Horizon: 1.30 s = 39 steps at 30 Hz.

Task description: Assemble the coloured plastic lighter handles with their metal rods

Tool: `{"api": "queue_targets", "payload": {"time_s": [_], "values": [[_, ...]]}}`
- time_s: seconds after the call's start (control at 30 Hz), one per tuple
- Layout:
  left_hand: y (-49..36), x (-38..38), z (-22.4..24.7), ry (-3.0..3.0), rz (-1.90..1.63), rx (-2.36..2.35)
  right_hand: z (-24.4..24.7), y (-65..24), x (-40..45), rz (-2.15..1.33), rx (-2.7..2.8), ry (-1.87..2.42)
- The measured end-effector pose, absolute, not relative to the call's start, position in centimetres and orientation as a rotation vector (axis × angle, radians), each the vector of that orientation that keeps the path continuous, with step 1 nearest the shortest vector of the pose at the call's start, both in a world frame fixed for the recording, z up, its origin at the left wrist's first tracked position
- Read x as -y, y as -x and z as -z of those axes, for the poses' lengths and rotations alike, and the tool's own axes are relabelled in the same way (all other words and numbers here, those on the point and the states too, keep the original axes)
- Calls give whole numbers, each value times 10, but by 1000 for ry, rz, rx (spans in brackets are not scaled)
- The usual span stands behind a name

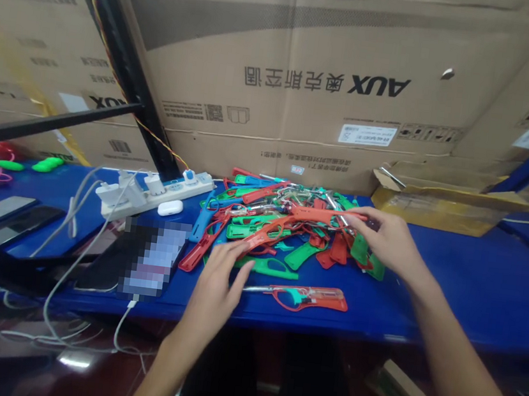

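Both hands are on one red lighter casing (298,215) above a heap of parts. My left hand (223,276) has its fingertips on the casing's lower left end, thumb apart from the fingers. My right hand (383,235) pinches its right end, near a metal tube. The heap holds red, green and blue casings, among them a green casing (304,255) and a blue casing (202,221). In front of the heap lies a red lighter (322,298) with a metal tube, a teal trigger and a clear insert, its tube tip beside my left thumb.
A white power strip (163,193) with plugs, a white earphone case (170,207) and phones with cables are to the left. An open cardboard box (432,206) stands at the back right. Large cartons (283,46) line the rear. The blue table's front edge (373,335) is near me.
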<state>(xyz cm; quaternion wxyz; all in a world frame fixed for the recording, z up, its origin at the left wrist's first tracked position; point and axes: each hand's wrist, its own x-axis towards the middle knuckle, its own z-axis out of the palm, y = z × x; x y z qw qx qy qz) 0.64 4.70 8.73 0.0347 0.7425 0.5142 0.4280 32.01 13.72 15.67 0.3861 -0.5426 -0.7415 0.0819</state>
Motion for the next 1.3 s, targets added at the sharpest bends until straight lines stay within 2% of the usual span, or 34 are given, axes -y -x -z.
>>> {"api": "queue_targets", "payload": {"time_s": [0.23, 0.43, 0.47, 0.53, 0.6, 0.7, 0.83, 1.0, 1.13, 1.3], "values": [[-13, -102, -109, -2594, -945, -1714, -139, -313, -159, -80, 1693, 1505], [-19, -94, -134, -2453, -1211, -1605, -141, -316, -117, 272, 1603, 1547], [-23, -84, -138, -2386, -1280, -1541, -143, -315, -99, 238, 1643, 1462], [-39, -56, -143, -2056, -1405, -1181, -143, -310, -59, -47, 1826, 1269], [-60, -26, -140, -1805, -1332, -947, -139, -301, -22, -251, 2020, 1116], [-91, 13, -122, -1584, -1320, -868, -126, -290, 15, -232, 2081, 971], [-102, 33, -96, -1481, -1268, -842, -112, -290, 25, -252, 2074, 988], [-50, 8, -92, -1783, -1407, -1215, -107, -319, 0, -270, 2107, 1107], [-13, -19, -101, -2415, -1107, -1314, -105, -336, -25, -295, 2209, 1117], [-17, -30, -96, -2637, -998, -1237, -99, -334, -43, -314, 2299, 1109]]}}
